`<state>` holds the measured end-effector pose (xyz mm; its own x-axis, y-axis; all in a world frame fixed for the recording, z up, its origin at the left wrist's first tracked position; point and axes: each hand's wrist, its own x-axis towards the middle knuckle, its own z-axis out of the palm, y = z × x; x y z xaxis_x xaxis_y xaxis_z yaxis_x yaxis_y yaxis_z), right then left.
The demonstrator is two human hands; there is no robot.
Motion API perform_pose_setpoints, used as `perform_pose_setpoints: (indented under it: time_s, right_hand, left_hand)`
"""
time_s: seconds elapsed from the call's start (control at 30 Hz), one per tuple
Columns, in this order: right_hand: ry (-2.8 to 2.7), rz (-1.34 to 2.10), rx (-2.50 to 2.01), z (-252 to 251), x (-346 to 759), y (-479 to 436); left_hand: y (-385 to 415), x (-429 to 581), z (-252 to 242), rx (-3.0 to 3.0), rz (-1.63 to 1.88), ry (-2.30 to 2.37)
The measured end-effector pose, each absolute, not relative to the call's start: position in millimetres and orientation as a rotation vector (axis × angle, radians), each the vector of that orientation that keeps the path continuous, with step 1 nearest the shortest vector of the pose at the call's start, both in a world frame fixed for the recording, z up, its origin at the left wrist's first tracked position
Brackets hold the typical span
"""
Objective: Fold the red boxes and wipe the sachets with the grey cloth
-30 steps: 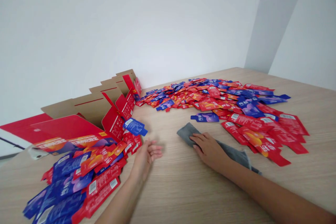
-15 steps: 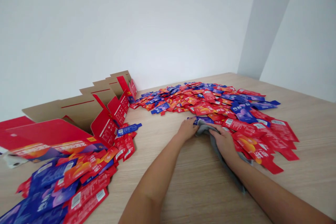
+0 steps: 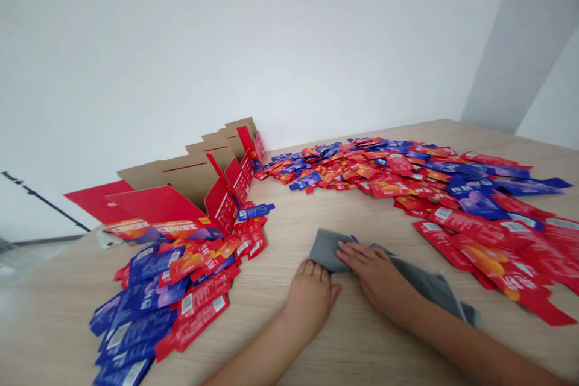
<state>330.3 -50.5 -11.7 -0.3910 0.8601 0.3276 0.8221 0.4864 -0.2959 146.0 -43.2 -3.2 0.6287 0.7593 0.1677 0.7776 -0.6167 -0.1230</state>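
A grey cloth (image 3: 326, 248) lies partly folded over a blue packet (image 3: 354, 239), which shows only as thin blue edges. My left hand (image 3: 311, 294) is closed at the near left edge of the cloth, fingers together, holding the packet's near edge there. Laid flat on top of the cloth is my right hand (image 3: 379, 277), its fingers stretched out and pressing down. The rest of the cloth trails to the right beneath that wrist.
Red and blue packets (image 3: 389, 184) form a wide heap at the back and right of the wooden table (image 3: 289, 211). Red boxes (image 3: 158, 211) with raised cardboard flaps stand in a row at the left. A smaller pile of packets (image 3: 158, 289) lies before them.
Both hands have drawn the cloth and the blue packet away from the heap, nearer to me. My right hand has flattened on the cloth. The view has turned left.
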Motion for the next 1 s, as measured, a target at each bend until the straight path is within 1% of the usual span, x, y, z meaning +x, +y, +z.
perform_pose_setpoints:
  time_s: [0.1,0.23,0.3,0.47,0.67,0.87,0.93,1.0]
  right_hand:
    - [-2.245,0.113,-1.552,-15,332,-46]
    - [-2.273,0.191,-1.438,-17,339,-43]
    - [-2.186,0.178,-1.471,-20,349,-36]
    - [-1.98,0.196,-1.509,-28,377,-13]
    - [-1.805,0.396,-1.552,-25,377,-12]
    - [-1.553,0.578,-1.487,-17,387,-12]
    - [-1.401,0.551,-1.484,-10,388,-17]
    - [-1.332,0.453,-1.452,-3,383,-26]
  left_hand:
    - [-38,145,2,-2.65,-0.176,-1.287]
    - [-25,152,9,-2.684,-0.18,-1.374]
    - [-16,154,12,-2.687,-0.219,-1.394]
    - [2,159,13,-2.71,-0.157,-1.415]
    - [18,181,7,-2.758,-0.481,-1.461]
    - [42,212,10,-2.715,-0.292,-1.408]
    - [45,212,12,-2.724,-0.291,-1.388]
    - [44,208,11,-2.787,-0.422,-1.459]
